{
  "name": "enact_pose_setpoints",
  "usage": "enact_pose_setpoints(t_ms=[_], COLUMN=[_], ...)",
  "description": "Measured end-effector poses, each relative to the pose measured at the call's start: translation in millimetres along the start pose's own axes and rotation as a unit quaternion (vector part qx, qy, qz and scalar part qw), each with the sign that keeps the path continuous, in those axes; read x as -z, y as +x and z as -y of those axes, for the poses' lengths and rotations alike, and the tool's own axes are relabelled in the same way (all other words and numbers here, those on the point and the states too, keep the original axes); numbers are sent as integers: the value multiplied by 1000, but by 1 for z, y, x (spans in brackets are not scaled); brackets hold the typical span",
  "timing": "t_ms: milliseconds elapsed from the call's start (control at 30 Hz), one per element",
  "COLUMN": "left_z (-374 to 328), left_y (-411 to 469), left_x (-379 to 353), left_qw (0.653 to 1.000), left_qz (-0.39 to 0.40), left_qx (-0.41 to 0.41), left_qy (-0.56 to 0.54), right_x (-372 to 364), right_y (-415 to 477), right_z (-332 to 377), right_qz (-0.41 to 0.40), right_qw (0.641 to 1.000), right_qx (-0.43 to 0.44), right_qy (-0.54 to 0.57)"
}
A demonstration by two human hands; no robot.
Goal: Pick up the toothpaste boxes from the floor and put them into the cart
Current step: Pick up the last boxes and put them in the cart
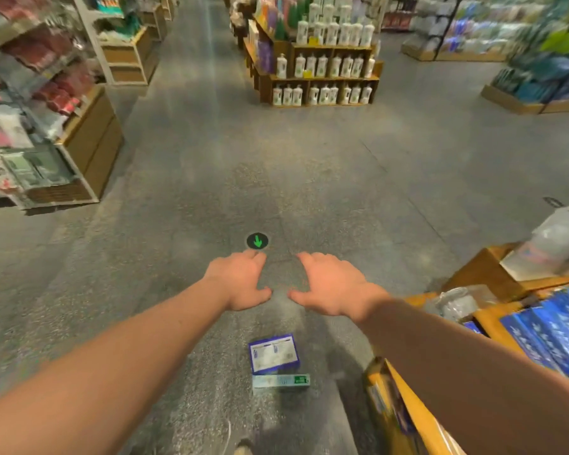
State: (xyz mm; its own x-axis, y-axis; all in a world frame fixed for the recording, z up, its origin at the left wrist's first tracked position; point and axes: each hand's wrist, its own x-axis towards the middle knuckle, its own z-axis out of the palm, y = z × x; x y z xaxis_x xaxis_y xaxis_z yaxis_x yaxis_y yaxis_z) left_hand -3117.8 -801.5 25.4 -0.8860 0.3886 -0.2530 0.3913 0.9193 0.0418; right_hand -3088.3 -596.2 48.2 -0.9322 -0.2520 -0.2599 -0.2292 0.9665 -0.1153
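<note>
Two toothpaste boxes lie on the grey floor below my arms. The purple and white box [274, 353] lies flat, and a slim pale green box [280, 381] lies right in front of it, touching or nearly so. My left hand [240, 280] and my right hand [329, 284] are stretched out side by side, palms down, fingers relaxed, holding nothing. Both hands are above and beyond the boxes. No cart is clearly in view.
A yellow display stand [404, 412] with blue boxes [549, 330] fills the lower right. Wooden shelving [86, 146] with goods lines the left. A shelf unit of white bottles [322, 77] stands ahead. A green arrow sticker [257, 241] marks the floor.
</note>
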Motion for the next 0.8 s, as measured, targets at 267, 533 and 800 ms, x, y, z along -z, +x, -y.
enact_pose_setpoints(t_ms=[267,533,800], left_z=[3,10,15], left_y=[69,121,195], left_x=[-64,-183,-403], left_qw=[998,988,968], left_qz=[47,95,163], left_qx=[20,82,96], left_qy=[-46,-91,-162], right_x=[-57,-180,-402], right_y=[85,161,235], right_z=[-44,-73,-106], right_qz=[80,148,223], right_qw=[997,985,970], right_qx=[22,81,91], right_qy=[-6,-24,-20])
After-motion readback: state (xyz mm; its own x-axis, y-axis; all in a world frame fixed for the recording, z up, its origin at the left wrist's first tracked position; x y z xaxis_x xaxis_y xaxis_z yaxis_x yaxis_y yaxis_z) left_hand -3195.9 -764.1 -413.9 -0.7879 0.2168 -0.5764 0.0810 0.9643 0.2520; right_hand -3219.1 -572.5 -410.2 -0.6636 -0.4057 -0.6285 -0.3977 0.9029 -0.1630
